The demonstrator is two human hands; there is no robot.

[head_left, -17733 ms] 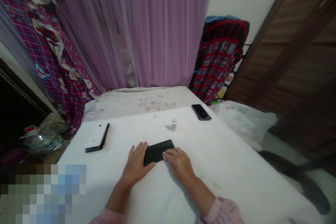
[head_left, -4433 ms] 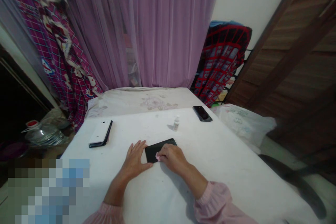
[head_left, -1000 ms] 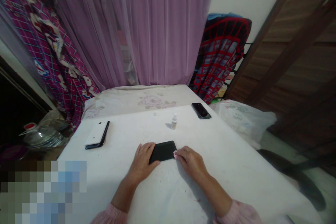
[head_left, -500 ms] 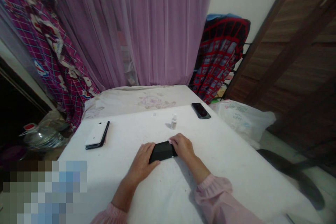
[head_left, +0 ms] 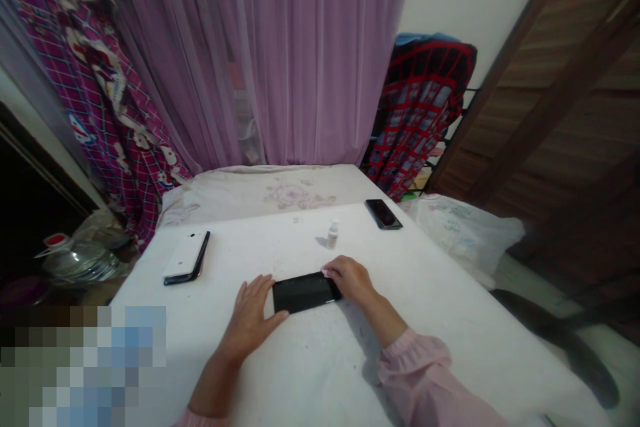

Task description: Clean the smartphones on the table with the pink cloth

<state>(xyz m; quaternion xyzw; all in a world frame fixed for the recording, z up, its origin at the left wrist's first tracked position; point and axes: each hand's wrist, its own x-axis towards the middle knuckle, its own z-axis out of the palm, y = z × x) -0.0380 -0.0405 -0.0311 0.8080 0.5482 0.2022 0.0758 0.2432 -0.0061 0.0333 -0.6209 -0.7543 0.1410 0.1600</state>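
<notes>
A black smartphone (head_left: pixel 305 293) lies screen up on the white-covered table, its long side running left to right. My left hand (head_left: pixel 250 317) is at its left end with fingers spread. The thumb tip meets the near edge and the fingertips are by the far left corner; the palm is off the phone. My right hand (head_left: pixel 353 280) is closed over the right end, pinching a small pale wad (head_left: pixel 327 271) against the screen's far right corner. What the wad is made of is too small to tell. Beyond this hand stands a small white bottle (head_left: pixel 333 236).
On the left lies a stack of phones (head_left: pixel 187 259), a white one on top. Another dark phone (head_left: pixel 383 213) rests near the table's right edge. A plastic bag (head_left: pixel 460 227) sits beyond that edge, and a large water bottle (head_left: pixel 80 260) is off to the left.
My left hand has slid left and loosened, uncovering the phone's left end. My right hand stays at the right end with the pale wad.
</notes>
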